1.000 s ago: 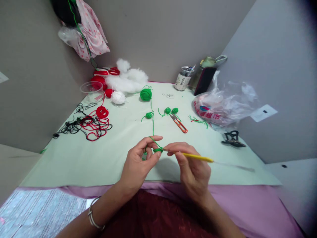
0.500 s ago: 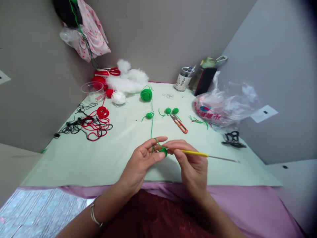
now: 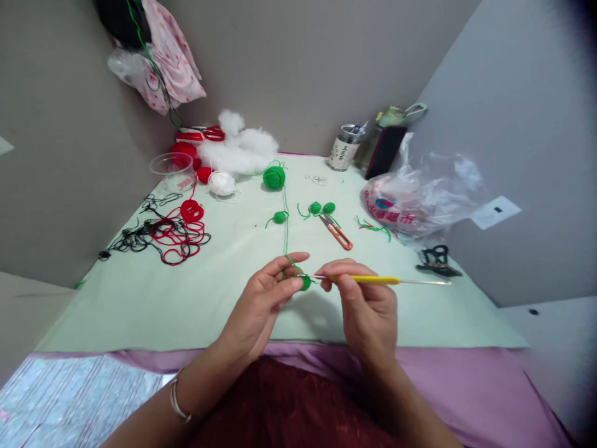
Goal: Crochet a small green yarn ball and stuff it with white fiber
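Observation:
My left hand [image 3: 265, 302] pinches a small green crochet piece [image 3: 305, 284] between thumb and fingers, with the green yarn strand [image 3: 286, 233] looped over its forefinger. That strand runs up the table to a green yarn ball [image 3: 274, 178]. My right hand [image 3: 366, 305] grips a yellow-handled crochet hook [image 3: 373, 280]; its metal tip points left into the green piece and its thin tail sticks out to the right. Both hands hover just above the pale green table mat [image 3: 186, 298], near its front edge.
Small green crocheted balls [image 3: 321, 208] and orange thread snips [image 3: 336, 232] lie beyond my hands. Tangled red and black yarn [image 3: 163, 231] sits at left; white stuffing [image 3: 240, 152], a white ball [image 3: 222, 183] and a plastic cup [image 3: 171, 169] behind. A plastic bag [image 3: 420, 193] and black clip [image 3: 437, 261] are at right.
The crochet hook has levelled out and its tip has drawn slightly out of the green piece. My left hand has turned the piece a little; both hands stay in place.

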`<action>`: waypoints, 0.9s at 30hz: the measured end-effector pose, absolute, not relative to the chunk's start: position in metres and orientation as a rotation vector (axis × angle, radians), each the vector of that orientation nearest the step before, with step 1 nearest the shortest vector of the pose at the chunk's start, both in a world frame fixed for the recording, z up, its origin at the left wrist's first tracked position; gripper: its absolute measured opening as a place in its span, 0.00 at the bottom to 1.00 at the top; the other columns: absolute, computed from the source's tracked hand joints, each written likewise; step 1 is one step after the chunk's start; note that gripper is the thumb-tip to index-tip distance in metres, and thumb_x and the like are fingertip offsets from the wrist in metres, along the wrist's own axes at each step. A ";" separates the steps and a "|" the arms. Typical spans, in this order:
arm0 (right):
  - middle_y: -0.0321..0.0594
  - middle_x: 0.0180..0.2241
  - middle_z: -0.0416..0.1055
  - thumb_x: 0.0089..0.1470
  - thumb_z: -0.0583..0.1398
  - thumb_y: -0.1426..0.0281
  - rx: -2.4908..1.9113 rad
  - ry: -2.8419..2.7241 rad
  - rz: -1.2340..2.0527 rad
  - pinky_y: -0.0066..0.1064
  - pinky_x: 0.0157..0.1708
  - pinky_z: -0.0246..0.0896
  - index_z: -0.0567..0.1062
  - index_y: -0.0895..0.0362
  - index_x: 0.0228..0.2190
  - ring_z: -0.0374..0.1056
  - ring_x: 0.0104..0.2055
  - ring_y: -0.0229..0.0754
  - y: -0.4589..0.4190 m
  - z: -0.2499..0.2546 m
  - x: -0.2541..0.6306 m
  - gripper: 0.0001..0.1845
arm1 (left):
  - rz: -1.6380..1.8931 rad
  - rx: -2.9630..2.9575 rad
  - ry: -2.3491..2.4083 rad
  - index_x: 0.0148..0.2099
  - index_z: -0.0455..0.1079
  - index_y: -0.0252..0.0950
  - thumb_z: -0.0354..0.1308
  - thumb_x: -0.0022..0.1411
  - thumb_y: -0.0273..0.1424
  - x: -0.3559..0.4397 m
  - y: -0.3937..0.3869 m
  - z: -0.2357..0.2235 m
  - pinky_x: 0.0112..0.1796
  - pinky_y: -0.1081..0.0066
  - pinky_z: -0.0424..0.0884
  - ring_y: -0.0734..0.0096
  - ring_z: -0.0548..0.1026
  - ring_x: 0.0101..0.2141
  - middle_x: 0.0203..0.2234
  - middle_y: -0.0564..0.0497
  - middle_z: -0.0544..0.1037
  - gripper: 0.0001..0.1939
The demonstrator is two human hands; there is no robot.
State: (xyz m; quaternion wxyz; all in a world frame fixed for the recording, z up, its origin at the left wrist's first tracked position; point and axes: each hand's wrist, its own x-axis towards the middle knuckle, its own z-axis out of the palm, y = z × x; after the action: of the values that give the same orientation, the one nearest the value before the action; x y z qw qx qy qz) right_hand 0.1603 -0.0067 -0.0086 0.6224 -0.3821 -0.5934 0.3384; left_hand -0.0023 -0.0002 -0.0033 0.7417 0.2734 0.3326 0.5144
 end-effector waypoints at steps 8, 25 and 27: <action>0.41 0.36 0.81 0.69 0.60 0.64 -0.887 -1.266 0.962 0.34 0.36 0.70 0.82 0.54 0.38 0.73 0.33 0.40 -0.002 -0.016 0.165 0.12 | 1.140 0.859 0.856 0.51 0.82 0.43 0.71 0.60 0.33 -0.003 -0.005 -0.007 0.43 0.71 0.65 0.70 0.70 0.39 0.35 0.53 0.75 0.16; 0.43 0.41 0.80 0.64 0.61 0.79 -0.935 -1.809 0.091 0.35 0.38 0.74 0.81 0.49 0.48 0.77 0.42 0.44 -0.017 -0.018 0.159 0.16 | 1.053 0.605 0.751 0.57 0.78 0.37 0.74 0.55 0.33 0.000 -0.003 -0.006 0.36 0.74 0.65 0.79 0.63 0.25 0.25 0.57 0.72 0.26; 0.40 0.37 0.80 0.66 0.59 0.77 -0.942 -1.607 0.333 0.35 0.36 0.73 0.81 0.49 0.45 0.76 0.37 0.42 -0.016 -0.015 0.159 0.14 | 1.034 0.527 0.717 0.55 0.80 0.36 0.74 0.55 0.31 -0.003 0.000 -0.004 0.38 0.74 0.65 0.82 0.61 0.24 0.24 0.59 0.71 0.24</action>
State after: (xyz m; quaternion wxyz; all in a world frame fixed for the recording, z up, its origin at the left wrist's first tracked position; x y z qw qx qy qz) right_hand 0.1594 -0.0163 -0.0154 0.5848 -0.4039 -0.6887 0.1429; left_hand -0.0032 -0.0001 -0.0039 0.7762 0.2433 0.3315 0.4779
